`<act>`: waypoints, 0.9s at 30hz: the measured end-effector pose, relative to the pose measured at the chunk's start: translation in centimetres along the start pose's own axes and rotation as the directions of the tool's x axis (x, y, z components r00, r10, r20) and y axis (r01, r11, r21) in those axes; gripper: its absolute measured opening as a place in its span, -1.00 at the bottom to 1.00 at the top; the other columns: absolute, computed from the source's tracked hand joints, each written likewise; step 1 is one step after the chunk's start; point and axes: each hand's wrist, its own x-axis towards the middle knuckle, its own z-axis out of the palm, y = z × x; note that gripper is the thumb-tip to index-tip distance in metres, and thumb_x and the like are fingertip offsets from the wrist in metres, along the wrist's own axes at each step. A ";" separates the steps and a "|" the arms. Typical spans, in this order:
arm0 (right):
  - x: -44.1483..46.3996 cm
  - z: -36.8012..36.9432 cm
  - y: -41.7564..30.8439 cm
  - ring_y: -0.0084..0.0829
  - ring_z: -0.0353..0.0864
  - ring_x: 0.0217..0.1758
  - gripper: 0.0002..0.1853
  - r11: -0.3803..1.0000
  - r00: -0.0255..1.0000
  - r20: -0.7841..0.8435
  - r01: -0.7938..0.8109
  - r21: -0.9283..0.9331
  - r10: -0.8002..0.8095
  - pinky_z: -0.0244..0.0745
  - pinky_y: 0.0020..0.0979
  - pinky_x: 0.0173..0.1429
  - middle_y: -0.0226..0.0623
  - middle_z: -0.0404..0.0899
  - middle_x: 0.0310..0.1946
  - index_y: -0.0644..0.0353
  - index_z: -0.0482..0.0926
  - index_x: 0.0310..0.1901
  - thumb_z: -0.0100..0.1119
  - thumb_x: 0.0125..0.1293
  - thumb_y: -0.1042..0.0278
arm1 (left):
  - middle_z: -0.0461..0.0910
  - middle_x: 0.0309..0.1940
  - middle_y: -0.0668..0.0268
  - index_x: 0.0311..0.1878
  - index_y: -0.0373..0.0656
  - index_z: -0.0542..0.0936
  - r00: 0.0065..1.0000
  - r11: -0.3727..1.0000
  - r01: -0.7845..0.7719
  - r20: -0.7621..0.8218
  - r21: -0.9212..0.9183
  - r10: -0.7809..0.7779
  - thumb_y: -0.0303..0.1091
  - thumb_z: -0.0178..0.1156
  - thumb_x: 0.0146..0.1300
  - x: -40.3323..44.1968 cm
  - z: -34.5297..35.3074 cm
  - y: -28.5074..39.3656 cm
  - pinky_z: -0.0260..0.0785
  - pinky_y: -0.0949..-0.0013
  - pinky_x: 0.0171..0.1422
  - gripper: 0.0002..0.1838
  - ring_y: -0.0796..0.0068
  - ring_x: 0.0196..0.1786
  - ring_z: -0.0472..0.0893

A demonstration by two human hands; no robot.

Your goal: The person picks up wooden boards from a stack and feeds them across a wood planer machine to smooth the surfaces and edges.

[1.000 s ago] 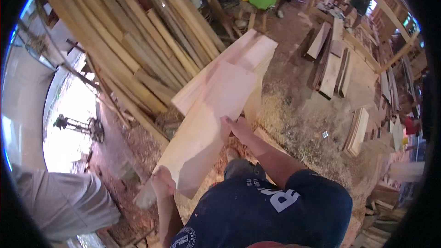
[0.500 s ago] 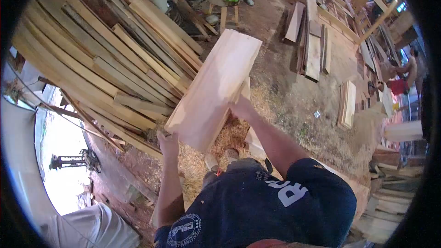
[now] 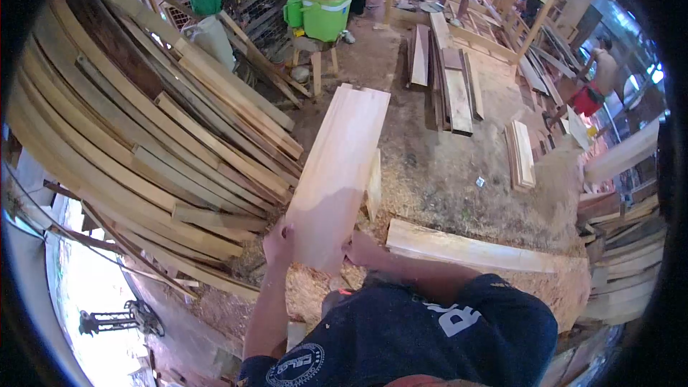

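A wide, pale wooden board (image 3: 333,172) stretches away in front of me, its near end close to my body. My left hand (image 3: 278,244) is closed on its left edge by the near end. Opposite, my right hand (image 3: 360,249) grips the right edge, with the fingers partly hidden by the board. A smaller piece of wood (image 3: 374,185) shows beside the board's right side. Below and to the right, a long plank (image 3: 466,245) lies on ground covered with wood shavings (image 3: 308,290).
Long boards (image 3: 179,150) lean in a big stack at left. A green cooler (image 3: 326,14) sits on a stool ahead. More planks (image 3: 457,89) lie on the ground at right. Several people are farther off, one in red shorts (image 3: 588,100).
My right hand has slid from midway along the board's right edge back to near its close end. My left hand stays by the left near corner. The view has tilted upward.
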 end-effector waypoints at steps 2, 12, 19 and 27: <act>0.3 2.2 1.5 -0.17 0.78 -0.36 -0.66 0.998 0.999 -0.042 -0.011 0.056 0.014 0.68 -0.16 -0.21 -0.08 0.74 -0.39 0.35 0.68 -0.22 0.14 0.53 0.18 | 0.75 -0.23 0.04 0.16 -0.03 0.68 0.999 1.000 0.000 -0.041 0.026 0.001 -0.05 0.17 0.46 -0.5 -0.9 0.9 0.57 0.01 -0.04 -0.63 -0.03 -0.17 0.76; 2.3 -0.2 0.6 0.12 0.75 -0.29 -0.55 0.971 0.983 -0.125 0.109 -0.211 -0.137 0.69 0.03 -0.08 0.06 0.70 -0.39 0.19 0.78 -0.25 0.05 0.48 -0.02 | 0.75 -0.21 0.01 0.13 -0.02 0.67 1.000 0.999 0.029 -0.004 0.039 -0.029 0.03 0.13 0.46 2.8 0.3 1.1 0.56 -0.06 0.01 -0.60 -0.12 -0.13 0.74; 0.9 -2.8 -1.8 -0.01 0.79 -0.27 -0.71 0.999 0.995 -0.088 -0.038 0.009 0.038 0.63 -0.03 -0.11 0.04 0.76 -0.35 0.22 0.76 -0.14 0.30 0.41 0.13 | 0.76 -0.22 0.02 0.09 -0.05 0.66 0.995 0.999 -0.037 0.090 -0.017 0.039 -0.02 0.23 0.40 4.2 0.6 0.2 0.57 -0.08 0.02 -0.64 -0.13 -0.10 0.74; 0.5 -2.7 -2.4 0.10 0.77 -0.29 -0.62 0.978 0.991 -0.091 0.079 -0.191 -0.098 0.62 0.01 -0.14 0.11 0.74 -0.39 0.25 0.77 -0.21 0.30 0.40 0.03 | 0.77 -0.07 -0.02 0.22 -0.04 0.63 0.994 0.995 0.082 0.066 0.059 -0.086 0.02 0.31 0.35 3.4 0.6 2.0 0.58 -0.05 0.10 -0.51 -0.11 0.01 0.75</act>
